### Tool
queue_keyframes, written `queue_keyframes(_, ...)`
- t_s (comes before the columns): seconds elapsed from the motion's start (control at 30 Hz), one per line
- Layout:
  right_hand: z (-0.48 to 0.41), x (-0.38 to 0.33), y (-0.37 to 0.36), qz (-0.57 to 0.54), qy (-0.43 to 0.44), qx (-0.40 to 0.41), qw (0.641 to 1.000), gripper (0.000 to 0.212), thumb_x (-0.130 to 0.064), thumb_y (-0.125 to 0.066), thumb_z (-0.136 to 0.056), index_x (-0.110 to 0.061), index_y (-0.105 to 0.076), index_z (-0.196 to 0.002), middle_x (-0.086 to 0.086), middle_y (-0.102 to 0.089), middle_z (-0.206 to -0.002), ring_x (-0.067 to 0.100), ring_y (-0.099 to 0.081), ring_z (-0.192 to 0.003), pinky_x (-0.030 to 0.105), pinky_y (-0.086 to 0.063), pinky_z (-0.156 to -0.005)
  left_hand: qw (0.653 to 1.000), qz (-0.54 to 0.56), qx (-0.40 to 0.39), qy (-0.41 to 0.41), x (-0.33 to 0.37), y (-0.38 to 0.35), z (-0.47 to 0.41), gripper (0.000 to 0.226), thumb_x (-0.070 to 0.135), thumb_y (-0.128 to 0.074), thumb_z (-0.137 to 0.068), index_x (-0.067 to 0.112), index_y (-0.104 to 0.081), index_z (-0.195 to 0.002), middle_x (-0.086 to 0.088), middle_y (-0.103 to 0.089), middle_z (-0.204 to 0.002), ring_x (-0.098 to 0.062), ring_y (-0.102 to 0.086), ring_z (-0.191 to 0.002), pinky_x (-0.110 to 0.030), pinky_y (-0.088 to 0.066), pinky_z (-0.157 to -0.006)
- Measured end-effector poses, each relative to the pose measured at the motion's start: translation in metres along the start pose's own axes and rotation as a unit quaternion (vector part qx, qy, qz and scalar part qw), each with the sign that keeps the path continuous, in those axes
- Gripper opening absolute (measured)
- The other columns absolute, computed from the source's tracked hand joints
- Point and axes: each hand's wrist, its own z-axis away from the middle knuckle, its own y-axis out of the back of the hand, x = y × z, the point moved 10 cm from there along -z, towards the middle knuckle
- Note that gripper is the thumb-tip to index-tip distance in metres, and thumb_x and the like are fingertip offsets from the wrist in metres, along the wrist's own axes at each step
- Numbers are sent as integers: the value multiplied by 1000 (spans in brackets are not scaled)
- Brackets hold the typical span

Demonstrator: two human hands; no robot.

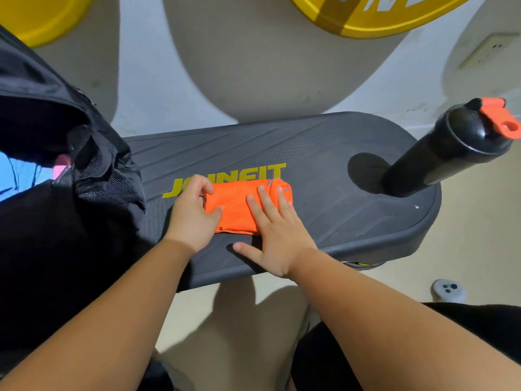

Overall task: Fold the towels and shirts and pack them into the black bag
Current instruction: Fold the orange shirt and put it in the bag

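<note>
Currently: orange towel [234,204] lies as a small folded packet on the dark grey surface [324,170], just right of the black bag [107,176], partly covering the yellow lettering. Its right end looks rolled or doubled over.

Left hand [191,218]: fingers curled over the packet's left end, thumb on top, pinching the cloth. Right hand [277,235]: flat, fingers straight and spread, pressing down on the right half, thumb off the towel on the surface.

Bag mouth gapes open at left; blue and pink cloth [17,176] shows inside. A black bottle [439,159] with an orange cap stands at the far right, well apart.

Judgement: fold nearly complete; step in hand is flattening and squaring the packet before transfer.

Notes for doing it well:
- press along the crease, not the middle
- align edges under the left pinch
- lift with both hands so layers do not spring apart
- carry it low to the bag opening
</note>
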Motion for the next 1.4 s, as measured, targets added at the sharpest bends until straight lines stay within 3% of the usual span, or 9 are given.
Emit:
queue_keyframes(0.17, -1, 10, 12, -91, -3, -32, 995, 99, -81, -33, -84, -24, -5, -159, -5, 10, -166, 26, 22, -150, 42, 6, -124, 997, -63, 37, -32, 30, 2, 4, 44, 1, -72, -70, 29, -48, -95, 6, -52, -82, -17, -49, -70, -34, -43, -66)
queue_keyframes(0.3, 8, 36, 43, -225, -82, 34, 970, 74, -73, -34, -87, -28, -50, -145, -2, -43, -154, 24, -27, -144, 39, -21, -120, 978, -168, 45, -113, 88, -12, 5, 49, 0, -70, -65, 24, -49, -103, 3, -55, -97, -14, -48, -82, -23, -32, -70)
queue_keyframes(0.43, 24, 57, 55, -518, -179, 46, 835, 62, -72, -31, -94, -32, -78, -97, -2, -75, -94, 14, -71, -87, 31, -55, -82, 971, -203, 23, -122, 124, -51, 5, 43, -2, -63, -70, 21, -45, -101, -2, -56, -94, -26, -51, -86, -38, -40, -71)
queue_keyframes(0.6, 32, 60, 52, -675, -194, -10, 712, 62, -62, -16, -102, -37, -62, -68, -12, -70, -78, -7, -65, -60, 10, -48, -50, 968, -231, -12, -101, 138, -94, 11, 36, 15, -69, -77, 19, -38, -95, -4, -61, -80, -34, -57, -78, -40, -44, -64)
queue_keyframes(0.87, 14, 79, 61, -521, -129, 48, 843, 49, -44, -30, -107, -34, -71, -83, 0, -70, -95, 14, -63, -94, 36, -45, -97, 957, -251, -43, -139, 114, -104, 20, 35, 24, -71, -77, 17, -38, -86, -5, -61, -73, -34, -58, -73, -38, -37, -56)
queue_keyframes(1.0, 10, 90, 42, -545, -145, 22, 825, 46, -48, -37, -104, -23, -75, -111, 0, -72, -113, 15, -64, -111, 40, -42, -108, 988, -116, -33, -98, 99, -87, 13, 13, 17, -60, -87, 23, -48, -87, 9, -60, -67, -14, -58, -62, -34, -43, -60)
queue_keyframes(1.1, 8, 87, 36, -553, -146, -3, 820, 44, -43, -41, -105, -16, -76, -113, 1, -76, -107, 14, -67, -106, 31, -45, -102, 957, -217, 9, -192, 104, -78, 10, 19, 27, -69, -82, 26, -67, -101, 7, -67, -94, -20, -62, -90, -36, -47, -84)
queue_keyframes(1.27, -1, 86, 41, -518, -120, 36, 846, 41, -36, -43, -105, -14, -77, -102, 6, -70, -106, 15, -62, -101, 30, -44, -94, 917, -349, -26, -190, 81, -100, 22, 61, 35, -74, -77, 27, -56, -135, 6, -50, -139, -22, -37, -134, -52, -33, -110)
queue_keyframes(1.4, -5, 90, 41, -396, -89, 81, 910, 28, -37, -50, -101, -31, -77, -104, -8, -57, -117, 14, -45, -118, 29, -33, -107, 900, -409, -79, -129, 53, -122, 33, 70, 45, -35, -97, 25, -9, -159, 11, 8, -166, -18, 17, -151, -55, 6, -119)
